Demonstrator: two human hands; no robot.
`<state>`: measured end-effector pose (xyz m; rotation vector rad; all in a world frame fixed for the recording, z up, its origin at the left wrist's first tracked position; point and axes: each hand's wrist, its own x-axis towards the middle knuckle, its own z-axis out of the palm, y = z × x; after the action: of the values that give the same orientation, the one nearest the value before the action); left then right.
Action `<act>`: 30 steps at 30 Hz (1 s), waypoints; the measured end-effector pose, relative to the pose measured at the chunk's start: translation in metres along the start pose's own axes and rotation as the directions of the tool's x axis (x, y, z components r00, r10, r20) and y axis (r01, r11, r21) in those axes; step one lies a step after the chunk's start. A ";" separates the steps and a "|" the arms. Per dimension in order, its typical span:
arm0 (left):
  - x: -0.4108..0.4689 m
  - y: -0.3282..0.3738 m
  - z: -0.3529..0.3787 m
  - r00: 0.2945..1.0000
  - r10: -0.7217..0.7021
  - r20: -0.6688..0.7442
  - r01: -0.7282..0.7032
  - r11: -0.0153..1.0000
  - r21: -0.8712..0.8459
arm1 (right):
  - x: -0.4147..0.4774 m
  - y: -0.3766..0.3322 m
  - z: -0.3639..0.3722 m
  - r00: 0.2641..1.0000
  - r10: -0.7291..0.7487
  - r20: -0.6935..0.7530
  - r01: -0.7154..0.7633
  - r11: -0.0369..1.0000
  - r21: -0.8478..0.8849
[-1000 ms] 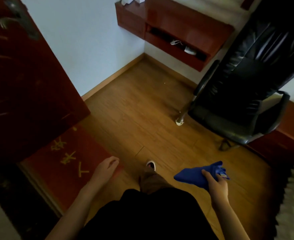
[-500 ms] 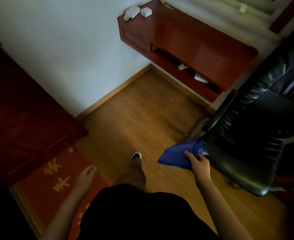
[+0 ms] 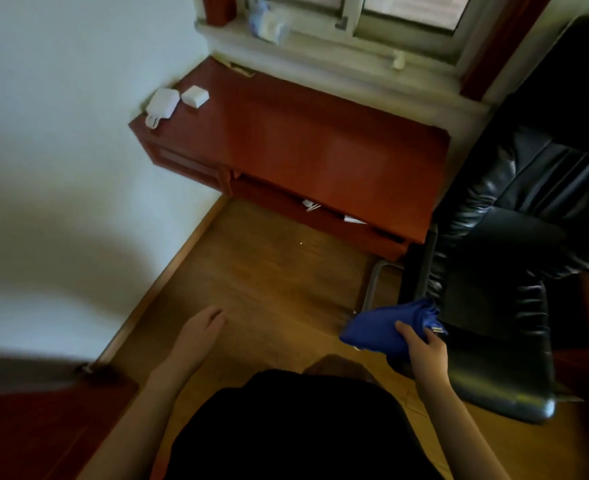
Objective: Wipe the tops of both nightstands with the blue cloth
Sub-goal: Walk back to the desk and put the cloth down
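Red-brown nightstand surface (image 3: 320, 147) under the window: two small white items (image 3: 163, 103) (image 3: 195, 96) at its far-left corner (touching or not, unclear). Black chair (image 3: 514, 306) on wood floor (image 3: 268, 289).

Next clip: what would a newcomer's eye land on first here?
The blue cloth, bunched in the right hand low right, beside a black chair. Then the red-brown wooden unit under the window, with two white items at its left corner. The left hand hangs empty over the floor.

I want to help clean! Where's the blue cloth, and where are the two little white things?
blue cloth (image 3: 372, 332): head view, middle of the bunched fabric.
white charger (image 3: 162, 103): head view, flat top.
white box (image 3: 195, 96): head view, top face.
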<state>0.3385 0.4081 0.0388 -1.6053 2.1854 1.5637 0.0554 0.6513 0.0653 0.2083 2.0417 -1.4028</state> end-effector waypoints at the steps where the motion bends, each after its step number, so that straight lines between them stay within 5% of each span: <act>1: 0.018 0.016 -0.001 0.999 0.029 0.029 -0.030 0.999 0.022 | 0.006 -0.008 0.002 1.000 -0.006 -0.024 0.006 1.000 0.017; 9: 0.138 0.099 0.021 0.970 0.131 0.206 -0.168 0.970 0.174 | 0.085 -0.062 0.013 0.994 0.069 -0.083 -0.059 0.991 0.120; 16: 0.226 0.175 0.034 0.971 0.176 0.161 -0.215 0.939 0.270 | 0.163 -0.149 0.039 1.000 0.018 0.003 -0.018 0.994 0.107; 25: 0.345 0.278 0.046 0.942 0.336 0.024 -0.316 0.857 0.408 | 0.258 -0.254 0.102 0.966 -0.220 0.134 0.209 0.973 0.093; 30: 0.417 0.293 0.058 0.910 0.410 0.055 -0.364 0.732 0.576 | 0.322 -0.243 0.132 0.987 -0.111 0.114 0.118 0.992 -0.051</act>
<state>-0.0996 0.1456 -0.0046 -1.0752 2.7964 0.7273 -0.2544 0.3626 0.0366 -0.0122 2.0255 -1.3901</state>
